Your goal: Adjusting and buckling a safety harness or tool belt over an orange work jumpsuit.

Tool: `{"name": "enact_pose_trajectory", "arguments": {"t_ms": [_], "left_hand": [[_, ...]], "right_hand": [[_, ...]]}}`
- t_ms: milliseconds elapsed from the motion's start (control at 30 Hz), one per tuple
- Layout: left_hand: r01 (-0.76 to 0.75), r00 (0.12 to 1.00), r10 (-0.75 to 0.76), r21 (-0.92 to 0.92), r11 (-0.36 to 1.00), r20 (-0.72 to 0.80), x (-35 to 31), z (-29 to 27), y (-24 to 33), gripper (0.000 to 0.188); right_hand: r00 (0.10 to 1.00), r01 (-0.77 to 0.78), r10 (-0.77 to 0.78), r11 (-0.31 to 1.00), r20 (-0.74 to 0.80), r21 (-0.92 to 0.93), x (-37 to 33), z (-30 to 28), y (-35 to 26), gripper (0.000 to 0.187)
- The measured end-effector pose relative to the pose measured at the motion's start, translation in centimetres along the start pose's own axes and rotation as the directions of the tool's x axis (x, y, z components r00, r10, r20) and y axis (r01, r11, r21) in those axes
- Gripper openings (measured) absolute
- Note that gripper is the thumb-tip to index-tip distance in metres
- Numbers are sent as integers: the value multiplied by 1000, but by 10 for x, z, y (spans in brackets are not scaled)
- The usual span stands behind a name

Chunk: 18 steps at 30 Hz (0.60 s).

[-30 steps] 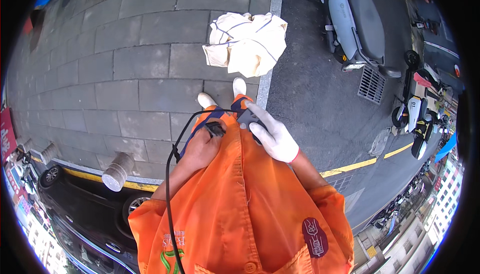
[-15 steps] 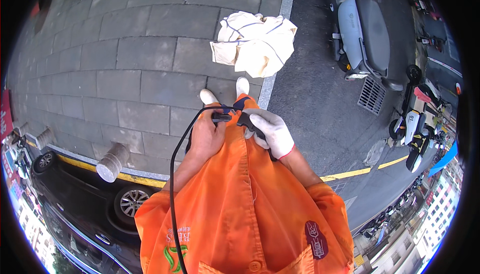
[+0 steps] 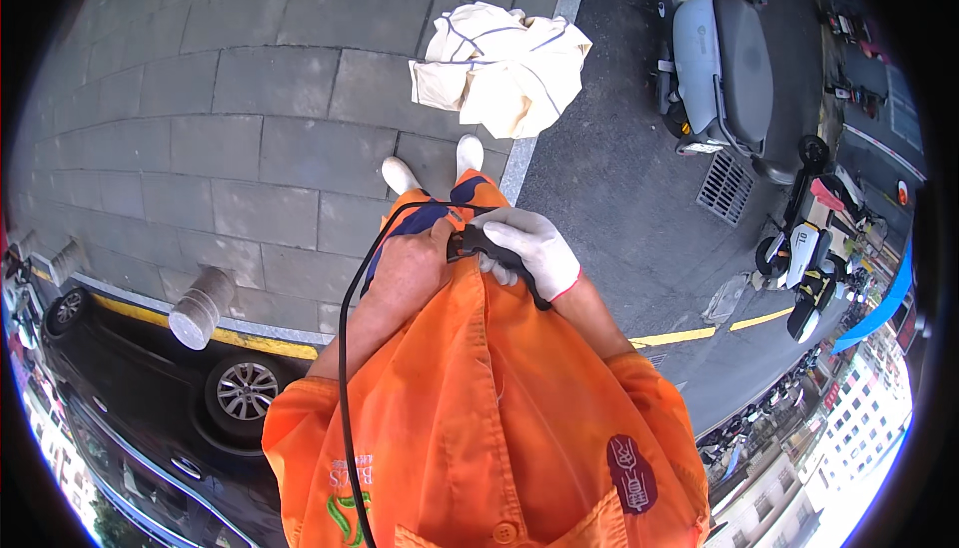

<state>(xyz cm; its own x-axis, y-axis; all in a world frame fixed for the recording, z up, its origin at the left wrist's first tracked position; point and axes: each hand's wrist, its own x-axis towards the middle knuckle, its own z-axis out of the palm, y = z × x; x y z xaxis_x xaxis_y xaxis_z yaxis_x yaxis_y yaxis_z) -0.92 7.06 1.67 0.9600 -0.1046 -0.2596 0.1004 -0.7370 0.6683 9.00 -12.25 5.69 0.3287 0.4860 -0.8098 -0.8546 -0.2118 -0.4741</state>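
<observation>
At my waist, both hands meet over a black waist strap. My bare left hand [image 3: 408,256] pinches one end, a black buckle part [image 3: 454,245] mostly covered by its fingers. My right hand [image 3: 531,240], in a white work glove with a red cuff edge, grips the strap's other black end [image 3: 485,241]. The two ends touch or nearly touch; whether they are fastened I cannot tell. A thin black cable [image 3: 345,348] runs up my orange jacket, loops over my left wrist and passes by my right fingers.
A cream cloth bundle [image 3: 509,63] with dark piping lies on the paving beyond my white shoes [image 3: 470,153]. To the right stand a grey-blue scooter [image 3: 704,68] and a drain grate [image 3: 725,188]. At left are a stone bollard [image 3: 200,310] and a black car [image 3: 150,378].
My hands have brought the two black ends together; a gap showed between them before. My left hand has moved toward my right. The view has shifted slightly.
</observation>
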Motion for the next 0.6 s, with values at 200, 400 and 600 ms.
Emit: {"name": "enact_pose_trajectory", "arguments": {"t_ms": [200,400,600], "left_hand": [[116,985,-124,-73,991,-117,-8,2,3,32],[60,998,-60,18,998,-36,-15,5,7,36],[89,990,-93,-36,995,-110,-16,-2,13,35]], "right_hand": [[997,5,8,986,-76,168,0,-6,3,32],[993,0,7,999,120,-53,-3,4,-5,30],[996,93,-93,994,4,64,-8,-6,4,32]]}}
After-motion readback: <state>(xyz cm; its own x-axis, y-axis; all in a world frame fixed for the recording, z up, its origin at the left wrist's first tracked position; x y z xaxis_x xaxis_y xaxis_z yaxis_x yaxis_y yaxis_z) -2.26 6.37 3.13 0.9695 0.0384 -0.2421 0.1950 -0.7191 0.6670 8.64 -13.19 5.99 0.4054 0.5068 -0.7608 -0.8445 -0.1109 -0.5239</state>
